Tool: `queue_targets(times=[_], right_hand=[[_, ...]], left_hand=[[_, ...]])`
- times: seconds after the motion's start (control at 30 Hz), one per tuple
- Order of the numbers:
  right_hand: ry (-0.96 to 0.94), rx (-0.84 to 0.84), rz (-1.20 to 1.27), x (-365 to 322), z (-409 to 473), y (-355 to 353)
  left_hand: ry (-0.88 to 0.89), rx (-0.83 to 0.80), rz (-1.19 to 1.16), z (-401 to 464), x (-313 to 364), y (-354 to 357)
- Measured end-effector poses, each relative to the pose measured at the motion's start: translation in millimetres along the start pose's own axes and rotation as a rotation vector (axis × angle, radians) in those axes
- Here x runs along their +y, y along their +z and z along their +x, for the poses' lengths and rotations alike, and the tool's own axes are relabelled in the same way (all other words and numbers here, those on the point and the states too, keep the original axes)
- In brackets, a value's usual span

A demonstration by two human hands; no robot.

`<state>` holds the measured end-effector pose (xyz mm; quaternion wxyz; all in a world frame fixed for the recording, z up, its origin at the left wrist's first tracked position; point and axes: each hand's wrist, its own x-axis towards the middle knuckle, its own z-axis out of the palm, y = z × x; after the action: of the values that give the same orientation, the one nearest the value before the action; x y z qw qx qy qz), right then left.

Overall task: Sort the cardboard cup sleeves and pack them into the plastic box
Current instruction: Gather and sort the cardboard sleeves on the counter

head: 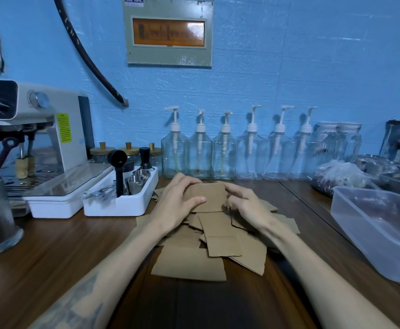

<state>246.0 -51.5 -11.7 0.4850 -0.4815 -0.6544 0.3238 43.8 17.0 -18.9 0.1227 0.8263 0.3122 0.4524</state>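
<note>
Head view, two hands (182, 200) gripping one sleeve (208, 195), six pump bottles (225, 148)

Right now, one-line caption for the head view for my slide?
Both hands, left hand and right hand, hold one cardboard sleeve above the loose pile; plastic box waits empty.

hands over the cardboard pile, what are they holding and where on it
Both hands hold one cardboard cup sleeve above the pile: the left hand grips its left edge, the right hand its right edge.
</note>
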Motion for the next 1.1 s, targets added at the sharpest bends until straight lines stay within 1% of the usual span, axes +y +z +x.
queue_targets(times=[0.17, 0.23, 0.4, 0.5, 0.6, 0.7, 0.77, 0.9, 1.0, 1.1], right_hand=[[-0.079, 0.101, 0.002, 2, 7, 9], [-0.089, 0.129, 0.026, 2, 9, 9], [-0.063, 0.239, 0.028, 8, 14, -6], [-0.04, 0.287, 0.074, 13, 15, -17], [-0.03, 0.287, 0.019, 19, 14, -21], [-0.029, 0.245, -0.046, 21, 15, -19], [-0.039, 0.237, -0.055, 21, 16, -18], [-0.04, 0.239, -0.064, 21, 16, -16], [-0.047, 0.238, -0.083, 21, 15, -15], [-0.054, 0.235, -0.1, 20, 16, -16]], left_hand=[[0.026, 0.014, -0.017, -1, 0, -3], [-0.013, 0.028, -0.053, -2, -2, -5], [-0.207, 0.073, -0.126, -6, -8, -9], [-0.202, 0.071, -0.095, -10, -7, -11], [-0.116, -0.054, -0.044, -15, 1, -8], [-0.066, -0.214, 0.077, -19, 11, -1], [-0.023, -0.281, 0.162, -21, 18, 4], [-0.019, -0.401, 0.264, -22, 26, 12], [-0.049, -0.439, 0.275, -22, 26, 13], [-0.076, -0.449, 0.207, -22, 27, 11]])
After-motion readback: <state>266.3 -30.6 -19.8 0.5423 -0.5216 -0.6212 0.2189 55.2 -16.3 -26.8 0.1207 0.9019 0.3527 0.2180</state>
